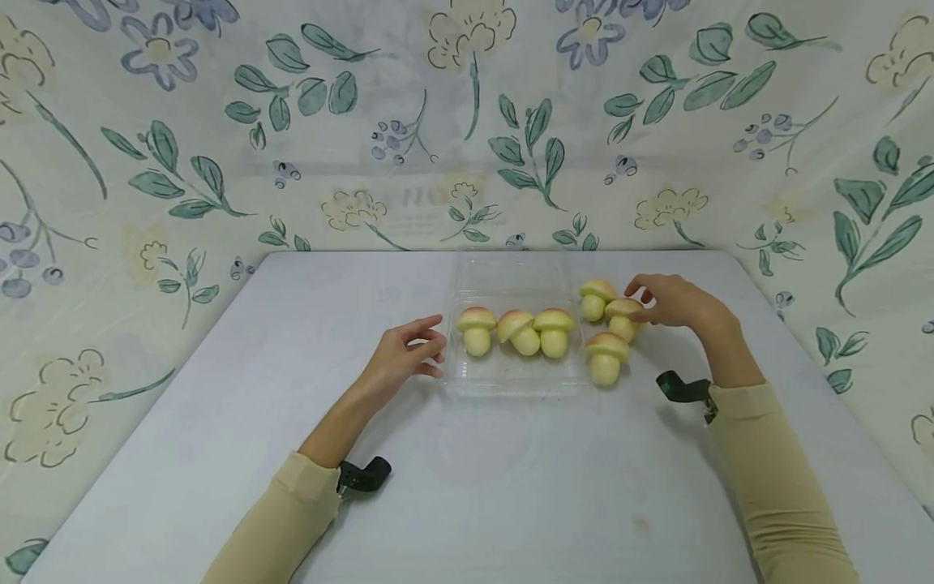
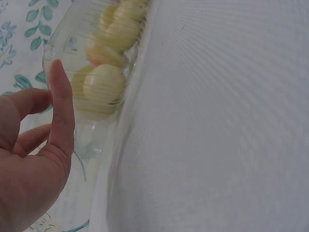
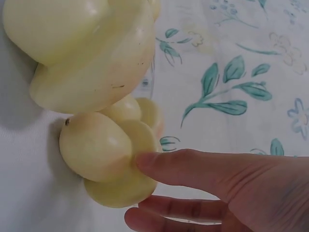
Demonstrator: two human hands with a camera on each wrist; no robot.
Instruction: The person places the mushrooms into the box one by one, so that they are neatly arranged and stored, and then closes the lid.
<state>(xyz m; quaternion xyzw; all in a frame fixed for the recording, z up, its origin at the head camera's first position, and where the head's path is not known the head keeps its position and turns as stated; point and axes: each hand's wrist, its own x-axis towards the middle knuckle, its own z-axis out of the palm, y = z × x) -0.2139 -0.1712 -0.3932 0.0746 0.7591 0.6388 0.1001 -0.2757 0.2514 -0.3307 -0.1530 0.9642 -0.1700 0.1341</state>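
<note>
Three yellow mushroom-shaped pieces stand in a row in a clear plastic box (image 1: 521, 383): a left mushroom (image 1: 477, 334), a tilted middle mushroom (image 1: 520, 331) and a right mushroom (image 1: 554, 334). Their caps are tinged red. At the box's left wall, my left hand (image 1: 404, 353) has its fingers loosely extended, fingertips right at the edge. To the right of the box, my right hand (image 1: 674, 302) pinches the cap of another mushroom (image 1: 623, 312); its thumb (image 3: 149, 162) lies against the cap. Beside it stand a back mushroom (image 1: 596, 300) and a front mushroom (image 1: 606, 357).
The box's clear lid (image 1: 511, 272) stands raised behind it. A white table (image 1: 467, 487) carries everything, with a floral cloth (image 1: 409, 146) rising behind. Black wrist cameras sit on both sleeves, the left camera (image 1: 365, 475) and the right camera (image 1: 682, 387).
</note>
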